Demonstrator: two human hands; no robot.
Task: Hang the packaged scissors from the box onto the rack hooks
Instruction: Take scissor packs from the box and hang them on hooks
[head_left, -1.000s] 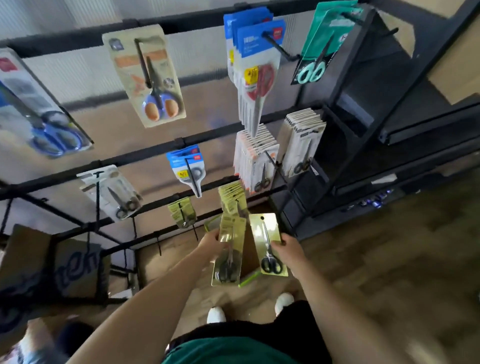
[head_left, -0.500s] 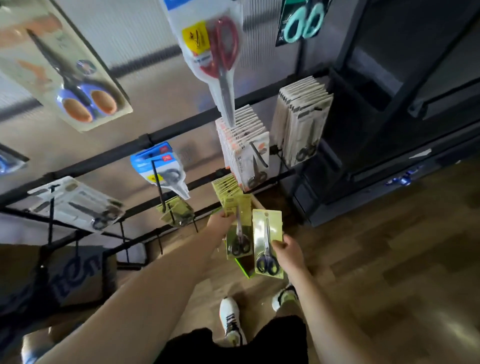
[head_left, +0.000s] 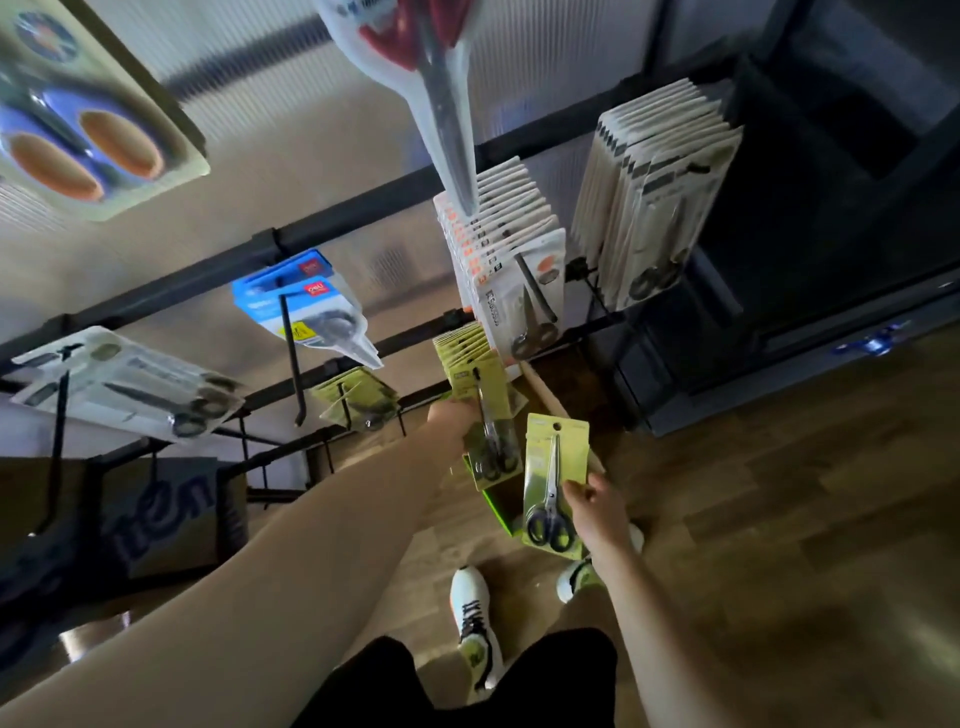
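1. The left hand (head_left: 449, 423) is gripping a green scissors pack (head_left: 488, 415) at the front of the green row on the low rack hook (head_left: 475, 371), apparently seating it there.
2. The right hand (head_left: 597, 506) is pinching a second pack (head_left: 553, 488) by its edge, hang hole up, apparently kept ready for hanging.
3. The box (head_left: 498, 501) is lying on the floor just below.
4. The print on the green packs is too blurred to read.
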